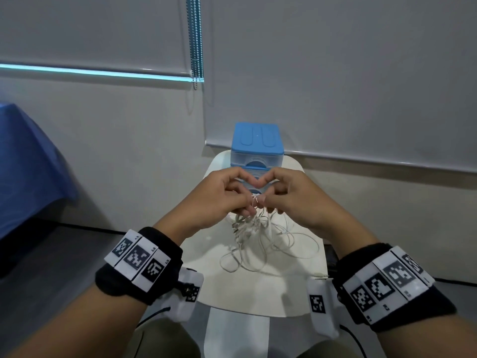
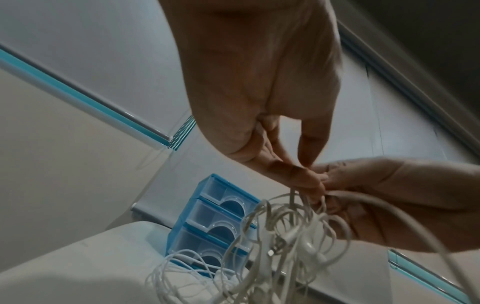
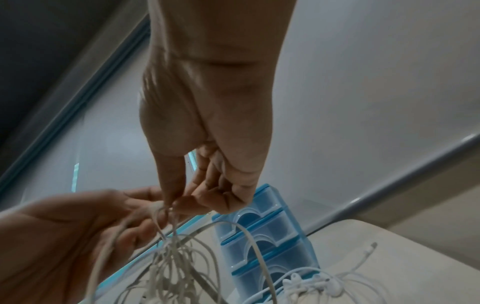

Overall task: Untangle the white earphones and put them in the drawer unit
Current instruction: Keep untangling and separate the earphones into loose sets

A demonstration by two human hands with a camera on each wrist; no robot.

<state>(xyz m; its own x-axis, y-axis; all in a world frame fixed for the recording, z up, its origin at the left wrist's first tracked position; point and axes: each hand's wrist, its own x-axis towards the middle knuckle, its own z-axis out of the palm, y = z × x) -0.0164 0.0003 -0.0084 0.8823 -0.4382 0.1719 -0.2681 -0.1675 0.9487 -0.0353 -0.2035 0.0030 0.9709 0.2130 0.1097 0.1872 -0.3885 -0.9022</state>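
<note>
tangled earphones [image 1: 254,228] between pinching hands [image 1: 254,200]

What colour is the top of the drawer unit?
Blue. The drawer unit's top is solid blue above clear drawers, best seen in the head view.

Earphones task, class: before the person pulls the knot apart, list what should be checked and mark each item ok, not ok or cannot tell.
1. Left hand pinches the earphones at the knot: ok.
2. Right hand pinches the same knot: ok.
3. Cable untangled: not ok; a bunch of loops hangs below the fingers.
4. Slack supported: ok; the lower loops lie on the white table.
5. Drawer unit in front of the hands: ok.
6. A drawer open to receive the earphones: not ok; all three look closed in the left wrist view.
</note>
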